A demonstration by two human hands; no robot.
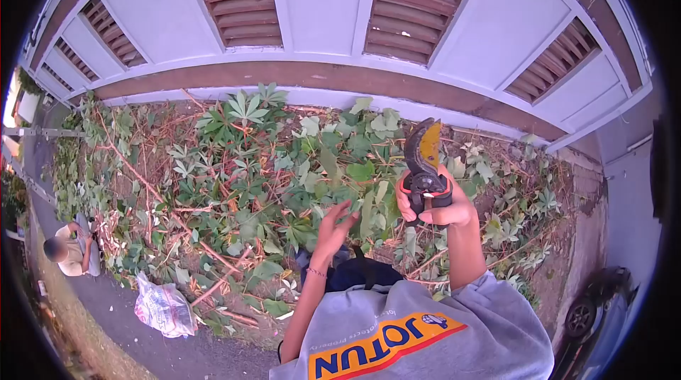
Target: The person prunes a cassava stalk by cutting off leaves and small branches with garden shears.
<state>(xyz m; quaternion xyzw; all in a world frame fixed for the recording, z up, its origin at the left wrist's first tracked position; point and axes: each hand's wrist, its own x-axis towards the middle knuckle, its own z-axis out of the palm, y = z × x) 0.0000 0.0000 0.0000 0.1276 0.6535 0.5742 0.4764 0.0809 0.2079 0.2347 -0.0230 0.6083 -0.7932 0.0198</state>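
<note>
Louvred wall panels point(319, 4) back the leafy branches point(247, 112) strewn beneath your loosely spread, empty-looking left hand point(333, 233), while your right hand point(454, 208) grips pruning shears point(424, 167) jutting ahead of it, apparently readying a cut, which calls for steadying one branch.

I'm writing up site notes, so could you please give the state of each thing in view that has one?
Pruning shears: gripped in the right hand; blade opening unclear.
Left hand: open, no tool held.
Plastic bag: crumpled, by the pavement's edge; contents unclear.
Branches: lying strewn among leaves.
Car: apparently parked, partly in view.
</note>
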